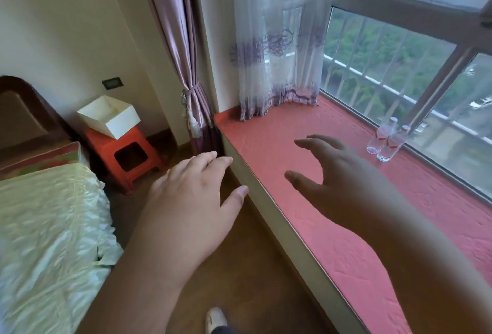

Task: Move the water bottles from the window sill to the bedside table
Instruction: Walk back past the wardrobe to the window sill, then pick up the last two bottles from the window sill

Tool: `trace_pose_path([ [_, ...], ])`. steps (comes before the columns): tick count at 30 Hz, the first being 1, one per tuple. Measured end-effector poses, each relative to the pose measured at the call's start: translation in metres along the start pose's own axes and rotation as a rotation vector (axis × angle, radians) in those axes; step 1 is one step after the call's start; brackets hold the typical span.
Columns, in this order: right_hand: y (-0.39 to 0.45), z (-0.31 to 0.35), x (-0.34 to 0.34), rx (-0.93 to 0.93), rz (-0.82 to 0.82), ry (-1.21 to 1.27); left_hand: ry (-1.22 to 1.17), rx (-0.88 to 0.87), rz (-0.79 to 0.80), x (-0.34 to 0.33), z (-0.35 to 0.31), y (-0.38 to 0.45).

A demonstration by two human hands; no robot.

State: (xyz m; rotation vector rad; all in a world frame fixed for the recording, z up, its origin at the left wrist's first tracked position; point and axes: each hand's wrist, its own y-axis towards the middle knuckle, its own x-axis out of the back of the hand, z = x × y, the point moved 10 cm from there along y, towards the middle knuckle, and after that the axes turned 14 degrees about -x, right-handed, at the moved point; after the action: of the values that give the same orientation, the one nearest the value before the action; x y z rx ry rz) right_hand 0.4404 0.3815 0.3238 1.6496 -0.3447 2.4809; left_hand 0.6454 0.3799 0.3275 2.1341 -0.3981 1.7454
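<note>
Salmon-pink quilted cover on the window sill (pixel 332 174), white along its front edge. At two o'clock, two clear water bottles (pixel 386 142) with red-and-white labels. Orange-red stool (pixel 127 158) at ten o'clock, bearing a cream-white box (pixel 109 118). Pale green sheen on the bedspread (pixel 48 227) at eight o'clock. Lilac satin curtain (pixel 173 27) at twelve, beside a sheer white curtain (pixel 277 48) with purple swirls and a purple hem. Dark brown headboard (pixel 24 110).

Two bottles (pixel 386 142) stand upright, touching, on the red-padded sill (pixel 292 152) against the window glass (pixel 399 72). Right hand (pixel 338 171) over the sill, fingers spread and loosely curved, well short of the bottles; left hand (pixel 191 200) flat and empty over the floor (pixel 255 253). Red stool (pixel 125 155) with white box (pixel 109 116) on top sits beside the bed (pixel 48 227).
</note>
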Motion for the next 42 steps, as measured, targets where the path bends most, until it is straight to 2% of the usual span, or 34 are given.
trace_pose_path([
  [6, 0.057, -0.013, -0.003, -0.071, -0.018, -0.003, -0.020, -0.059, 0.032, -0.017, 0.010, 0.069],
  [18, 0.197, -0.045, 0.028, -0.391, -0.180, 0.024, -0.072, -0.369, 0.095, -0.033, 0.019, 0.288],
  [26, 0.231, -0.122, 0.028, -0.610, -0.200, 0.076, -0.078, -0.563, 0.219, -0.080, -0.037, 0.371],
  [37, 0.278, -0.243, 0.073, -0.735, -0.265, 0.156, -0.030, -0.726, 0.185, -0.115, -0.155, 0.458],
  [42, 0.308, -0.293, 0.074, -0.763, -0.240, 0.177, -0.042, -0.772, 0.197, -0.143, -0.193, 0.492],
])
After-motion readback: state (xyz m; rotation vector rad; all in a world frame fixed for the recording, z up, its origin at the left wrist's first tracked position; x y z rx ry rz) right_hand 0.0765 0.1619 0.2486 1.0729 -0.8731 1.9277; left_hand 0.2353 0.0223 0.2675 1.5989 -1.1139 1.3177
